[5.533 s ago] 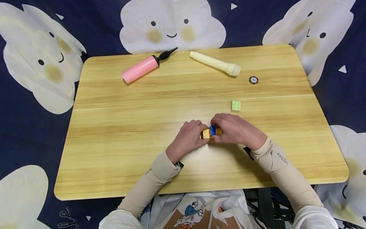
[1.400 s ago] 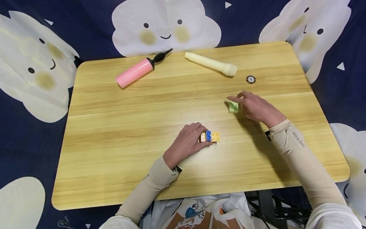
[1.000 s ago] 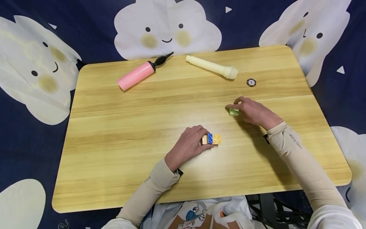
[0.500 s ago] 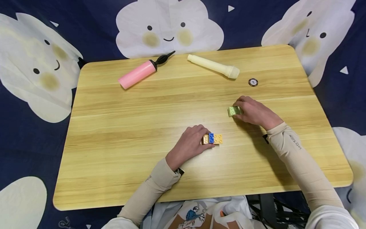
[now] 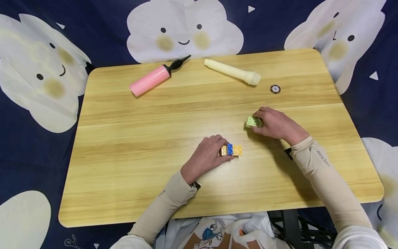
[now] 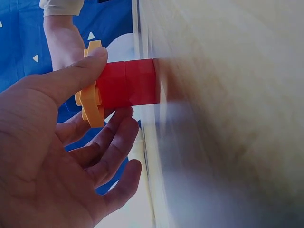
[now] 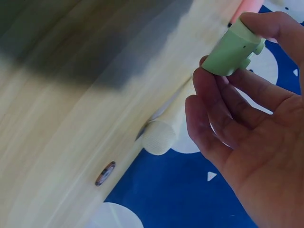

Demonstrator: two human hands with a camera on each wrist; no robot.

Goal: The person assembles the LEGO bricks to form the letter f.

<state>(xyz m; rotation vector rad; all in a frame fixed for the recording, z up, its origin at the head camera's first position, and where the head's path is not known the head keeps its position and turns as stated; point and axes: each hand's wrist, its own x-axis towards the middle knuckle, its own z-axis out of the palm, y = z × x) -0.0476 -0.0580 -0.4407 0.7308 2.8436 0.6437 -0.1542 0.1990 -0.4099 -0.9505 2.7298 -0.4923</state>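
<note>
Near the middle of the table, my left hand grips a small stack of toy building bricks between thumb and fingers. On top of the stack is a blue brick, set across a longer yellow-orange brick. Two red bricks show beneath it in the left wrist view, with the lower one at the tabletop. Farther right and back, my right hand pinches a light green building brick by thumb and fingertips. In the right wrist view the green brick is clear of the table, studs turned toward the palm.
At the table's back lie a pink hand pump with a black nozzle and a cream toy microphone. A black and white poker chip lies behind my right hand. A dark blue cloth with clouds surrounds the table.
My right hand left the brick stack, reached the green brick, took hold of it and lifted it slightly leftward. My left hand has kept its grip on the stack.
</note>
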